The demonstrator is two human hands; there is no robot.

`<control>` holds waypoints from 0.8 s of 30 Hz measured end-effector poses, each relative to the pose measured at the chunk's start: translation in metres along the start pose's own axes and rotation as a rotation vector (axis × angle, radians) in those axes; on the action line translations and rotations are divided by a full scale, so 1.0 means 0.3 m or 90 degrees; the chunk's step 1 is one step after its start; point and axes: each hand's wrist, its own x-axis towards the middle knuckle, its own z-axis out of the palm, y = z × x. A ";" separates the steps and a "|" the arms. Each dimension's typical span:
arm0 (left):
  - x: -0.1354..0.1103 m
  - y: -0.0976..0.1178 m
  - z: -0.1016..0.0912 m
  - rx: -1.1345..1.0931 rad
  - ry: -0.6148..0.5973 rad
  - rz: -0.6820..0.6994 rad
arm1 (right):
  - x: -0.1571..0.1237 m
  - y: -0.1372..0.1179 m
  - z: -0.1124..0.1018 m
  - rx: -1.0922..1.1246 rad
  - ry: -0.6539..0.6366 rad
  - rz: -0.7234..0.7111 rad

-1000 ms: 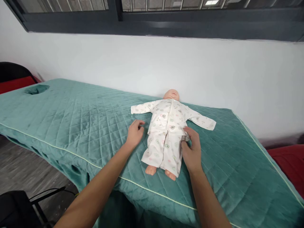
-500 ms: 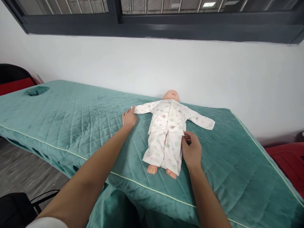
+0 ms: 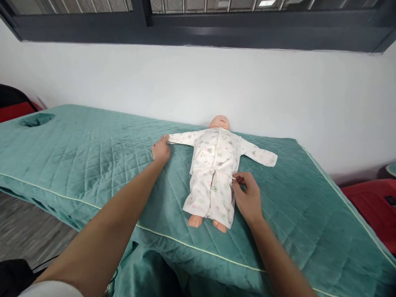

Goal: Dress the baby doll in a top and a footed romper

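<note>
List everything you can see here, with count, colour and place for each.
Quilted cover: 1, green, across the middle
Doll: 1, pinkish beige, face up on the cover
Patterned top: 1, white, on the doll
Patterned trousers: 1, white, on its legs
Wall: 1, white, behind
Window frame: 1, dark grey, along the top
Bars: several, silvery, behind the window
Floor: 1, grey, lower left
Red items: 2, red, far left and far right
Dark item: 1, black, bottom left, unclear
Sleeve: 1, white, bottom left
Left hand: 1, bare, at the top's cuff
Right hand: 1, bare, pinching the top's hem
</note>
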 end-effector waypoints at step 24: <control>0.021 -0.003 0.029 0.097 0.019 -0.012 | 0.486 0.415 -0.267 -0.348 0.128 0.417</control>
